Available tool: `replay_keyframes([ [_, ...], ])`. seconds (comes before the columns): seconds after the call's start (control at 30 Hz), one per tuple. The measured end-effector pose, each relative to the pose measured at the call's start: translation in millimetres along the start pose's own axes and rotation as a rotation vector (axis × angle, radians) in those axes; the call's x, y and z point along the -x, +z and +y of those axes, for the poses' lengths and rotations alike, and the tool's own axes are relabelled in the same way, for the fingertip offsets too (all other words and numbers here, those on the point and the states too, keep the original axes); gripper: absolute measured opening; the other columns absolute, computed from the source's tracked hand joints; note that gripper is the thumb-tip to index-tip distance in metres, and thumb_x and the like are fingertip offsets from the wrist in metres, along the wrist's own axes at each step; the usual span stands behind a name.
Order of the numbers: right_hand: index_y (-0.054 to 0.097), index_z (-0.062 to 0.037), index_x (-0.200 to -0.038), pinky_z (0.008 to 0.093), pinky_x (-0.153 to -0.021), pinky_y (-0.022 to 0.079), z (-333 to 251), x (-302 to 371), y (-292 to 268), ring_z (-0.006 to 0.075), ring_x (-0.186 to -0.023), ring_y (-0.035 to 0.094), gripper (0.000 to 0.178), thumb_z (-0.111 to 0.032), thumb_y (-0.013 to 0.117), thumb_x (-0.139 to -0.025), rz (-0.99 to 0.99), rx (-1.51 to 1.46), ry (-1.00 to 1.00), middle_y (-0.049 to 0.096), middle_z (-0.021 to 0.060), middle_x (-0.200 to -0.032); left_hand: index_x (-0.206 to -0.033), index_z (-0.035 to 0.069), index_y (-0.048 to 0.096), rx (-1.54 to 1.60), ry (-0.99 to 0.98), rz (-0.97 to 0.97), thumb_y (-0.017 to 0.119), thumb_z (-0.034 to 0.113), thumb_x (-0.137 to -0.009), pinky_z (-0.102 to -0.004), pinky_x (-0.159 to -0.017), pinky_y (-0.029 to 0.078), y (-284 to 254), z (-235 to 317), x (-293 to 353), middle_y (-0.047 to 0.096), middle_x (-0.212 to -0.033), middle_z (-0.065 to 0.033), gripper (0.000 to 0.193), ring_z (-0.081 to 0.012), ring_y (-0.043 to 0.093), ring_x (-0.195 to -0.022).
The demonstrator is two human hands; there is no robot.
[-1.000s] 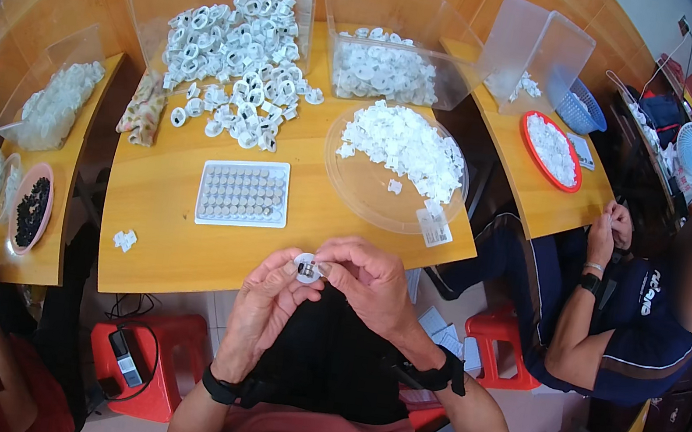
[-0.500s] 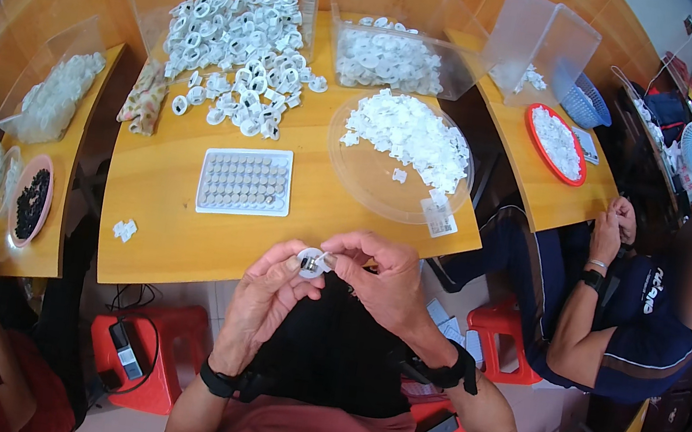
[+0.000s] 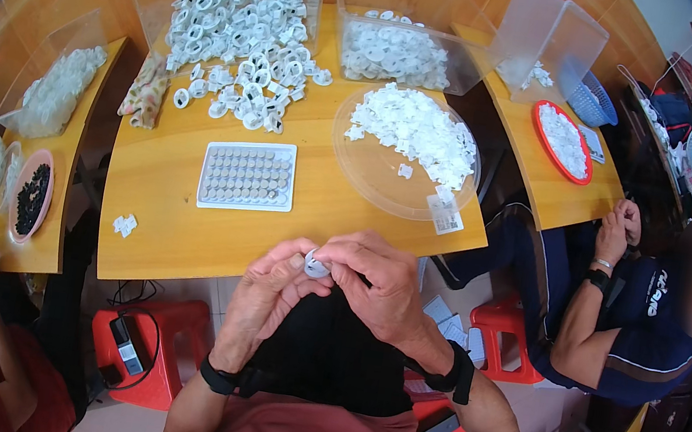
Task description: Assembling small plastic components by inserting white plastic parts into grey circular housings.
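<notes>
Since a second ago both hands have barely shifted, kept together just off the near edge of the wooden surface (image 3: 185, 229). The left hand (image 3: 262, 310) and right hand (image 3: 376, 286) pinch one small white plastic ring (image 3: 314, 265) between closed fingers. It looks light, stiff and slippery; best gripped by its rim.
</notes>
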State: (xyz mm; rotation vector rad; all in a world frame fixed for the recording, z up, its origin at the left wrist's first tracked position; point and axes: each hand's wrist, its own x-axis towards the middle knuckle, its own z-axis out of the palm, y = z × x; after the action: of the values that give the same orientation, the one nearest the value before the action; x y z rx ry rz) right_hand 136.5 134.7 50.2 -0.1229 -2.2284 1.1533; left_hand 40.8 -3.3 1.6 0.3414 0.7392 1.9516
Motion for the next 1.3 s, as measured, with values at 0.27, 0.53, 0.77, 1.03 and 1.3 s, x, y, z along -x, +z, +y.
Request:
replay_keyframes([
  [0.27, 0.067, -0.0047, -0.092, 0.0286, -0.060, 0.048, 0.2, -1.3, -3.2, 0.0198, -0.073, 0.061, 0.022, 0.009, 0.065, -0.075, -0.016, 0.068, -0.113, 0.064, 0.0069, -0.085, -0.116, -0.004, 0.053, 0.002, -0.015, -0.012, 0.047, 0.017, -0.098, -0.0325, -0.079, 0.053, -1.9, -1.0, 0.1, 0.062, -0.100, -0.0129, 0.028, -0.0199, 0.063, -0.088],
  [0.53, 0.066, -0.0028, -0.095, 0.0330, -0.065, 0.048, 0.5, 2.1, -2.4, 0.0247, -0.075, 0.058, 0.023, 0.007, 0.064, -0.074, -0.031, 0.043, -0.079, 0.061, 0.0080, -0.085, -0.116, -0.003, 0.054, -0.010, -0.024, -0.008, 0.046, 0.018, -0.098, -0.0323, -0.078, 0.053, 0.8, -1.1, 0.7, 0.062, -0.099, -0.0123, 0.028, -0.0193, 0.063, -0.087],
  [0.77, 0.063, -0.0022, -0.095, 0.0354, -0.068, 0.048, 2.8, 2.7, -5.2, 0.0279, -0.078, 0.056, 0.026, 0.006, 0.063, -0.070, -0.092, 0.079, -0.122, 0.060, 0.0092, -0.088, -0.114, -0.003, 0.054, -0.009, -0.029, 0.004, 0.047, 0.018, -0.098, -0.0322, -0.078, 0.053, 5.0, -2.6, -0.2, 0.061, -0.099, -0.0124, 0.028, -0.0194, 0.063, -0.088],
  [1.03, 0.062, -0.0029, -0.091, 0.0350, -0.065, 0.046, 0.7, 5.4, -6.7, 0.0276, -0.075, 0.055, 0.023, 0.006, 0.063, -0.070, -0.116, 0.046, -0.064, 0.054, 0.0092, -0.082, -0.113, -0.004, 0.055, -0.056, -0.056, 0.025, 0.048, 0.017, -0.097, -0.0312, -0.076, 0.054, 7.5, -4.9, 1.9, 0.062, -0.098, -0.0130, 0.028, -0.0191, 0.063, -0.085],
  [1.3, 0.064, -0.0037, -0.093, 0.0287, -0.060, 0.047, 7.9, 6.2, -1.7, 0.0223, -0.069, 0.059, 0.020, 0.007, 0.065, -0.076, -0.066, 0.062, -0.025, 0.057, 0.0084, -0.083, -0.118, -0.005, 0.054, -0.213, -0.042, 0.116, 0.050, 0.004, -0.094, -0.0299, -0.076, 0.054, 17.4, -6.4, 4.3, 0.063, -0.099, -0.0113, 0.026, -0.0170, 0.063, -0.085],
])
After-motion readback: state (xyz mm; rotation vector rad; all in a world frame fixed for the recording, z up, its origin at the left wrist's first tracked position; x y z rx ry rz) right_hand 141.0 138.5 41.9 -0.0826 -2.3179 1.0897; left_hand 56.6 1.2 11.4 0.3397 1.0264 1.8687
